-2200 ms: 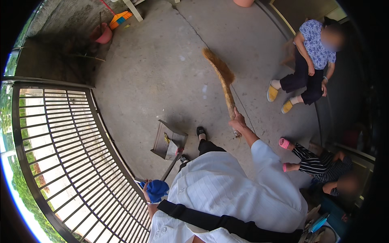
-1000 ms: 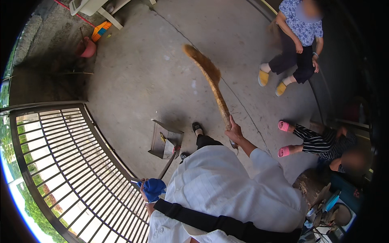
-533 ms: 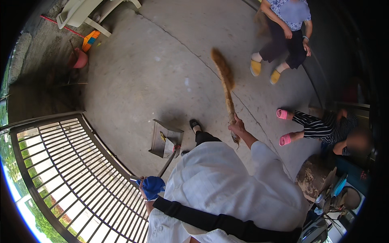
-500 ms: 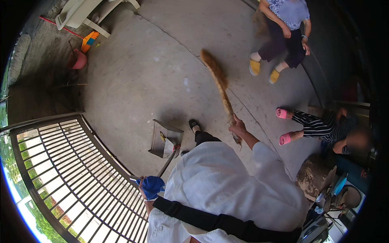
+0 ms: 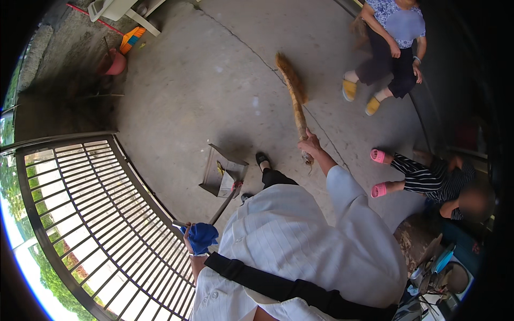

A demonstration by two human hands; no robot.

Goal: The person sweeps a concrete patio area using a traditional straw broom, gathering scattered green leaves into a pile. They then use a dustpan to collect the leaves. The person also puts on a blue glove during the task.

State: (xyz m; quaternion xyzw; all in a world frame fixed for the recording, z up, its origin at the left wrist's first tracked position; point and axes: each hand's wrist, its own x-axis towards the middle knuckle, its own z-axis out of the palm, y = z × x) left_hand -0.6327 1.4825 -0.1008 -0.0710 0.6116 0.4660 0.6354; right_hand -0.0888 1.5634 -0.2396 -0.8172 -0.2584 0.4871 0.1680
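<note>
In my right hand (image 5: 310, 143), the fingers are closed round the handle end of a brown straw broom (image 5: 295, 96). Its bristles point away from me over the concrete floor. My left hand (image 5: 188, 238), low on the left, is closed at the upper end of the handle of a long-handled dustpan (image 5: 212, 170). A bunched blue cloth-like thing (image 5: 202, 237) hides part of that hand and the handle. The metal pan rests on the floor left of my dark shoe (image 5: 262, 159), with small yellowish and pale bits of litter inside.
A barred metal gate (image 5: 107, 214) runs along the left. A pink bucket (image 5: 115, 63) and an orange broom (image 5: 131, 40) stand at the far left wall. Two people sit at the right, one in yellow shoes (image 5: 349, 90), one in pink sandals (image 5: 379, 190). Assorted clutter lies lower right.
My right hand and the broom have shifted slightly up and forward, my right arm reaching further out. The whole view has turned a little; the dustpan stays on the floor in my left hand.
</note>
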